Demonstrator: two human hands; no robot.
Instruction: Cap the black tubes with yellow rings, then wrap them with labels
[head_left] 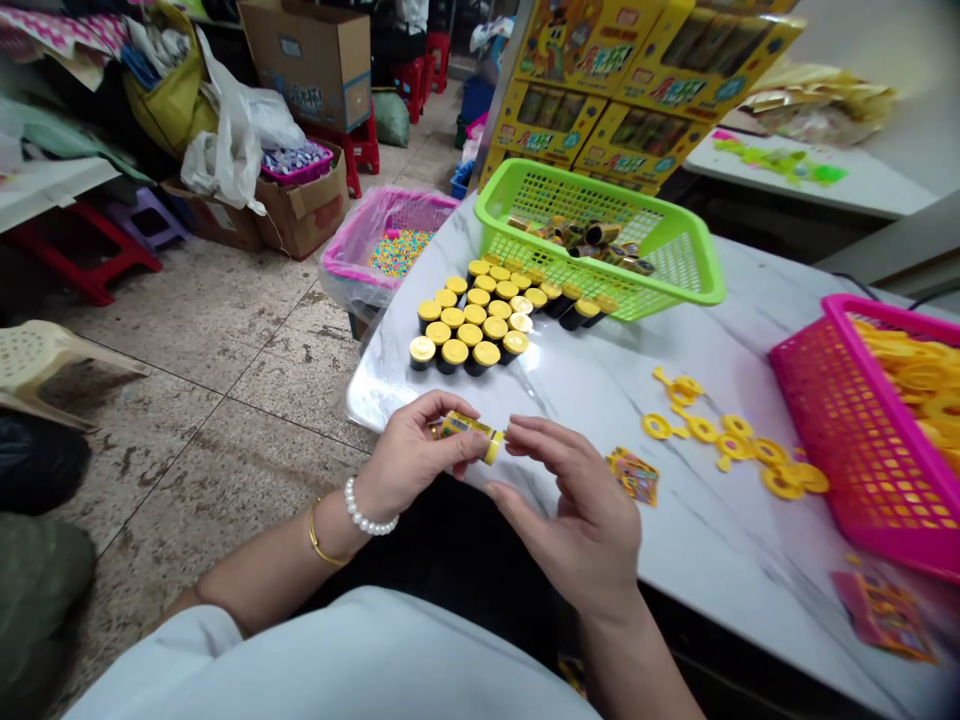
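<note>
My left hand (411, 455) is closed around a small labelled tube with a yellow cap (472, 432), held sideways just over the near edge of the marble table (600, 400). My right hand (574, 500) reaches in from the right, its fingertips at the tube's yellow cap end. Beyond my hands, several black tubes with yellow caps (469, 325) stand upright in a tight cluster. Loose yellow plastic rings (724, 440) lie on the table to the right, and a small printed sticker (635, 475) lies beside my right hand.
A green basket (600, 240) with several tubes stands behind the cluster. A pink basket (870, 430) of yellow rings sits at the right. Yellow display boxes (630, 80) are stacked at the back. A pink tub of coloured beads (390, 250), cardboard boxes (307, 60) and red stools (67, 250) stand on the floor left.
</note>
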